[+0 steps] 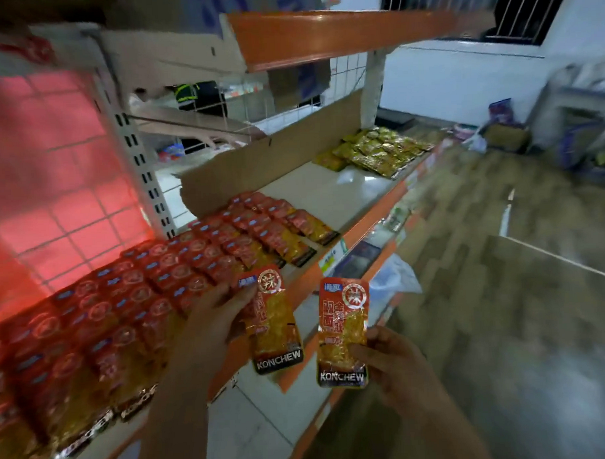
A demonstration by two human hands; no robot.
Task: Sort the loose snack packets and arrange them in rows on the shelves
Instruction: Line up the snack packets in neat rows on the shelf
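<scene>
So, you've got a packet in each hand. Your left hand point(215, 318) grips one red packet point(273, 319) by its left edge, fingers curled over the upper part, and holds it over the front lip of the shelf point(327, 190), just right of the red rows point(132, 304). Your right hand point(384, 357) pinches a second packet point(342, 331) at its lower right, thumb on the face, out past the shelf edge over the floor point(499, 222).

Key relation: both packets stand long axis up-down in view, logo end toward you, same as the laid packets, whose long axes run front to back on the shelf. The rows lie to the left of and behind both hands; bare shelf sits beyond the last red ones, before the gold pile point(377, 147) far right. The left hand is nearer the rows, its packet nearly touching the front row's end.

My guess: left packet goes down first, a short push forward and down with no turn needed. The right one has to come inward over the lip before it can drop in beside it. Risk: nudging the overlapped front row out of line.
</scene>
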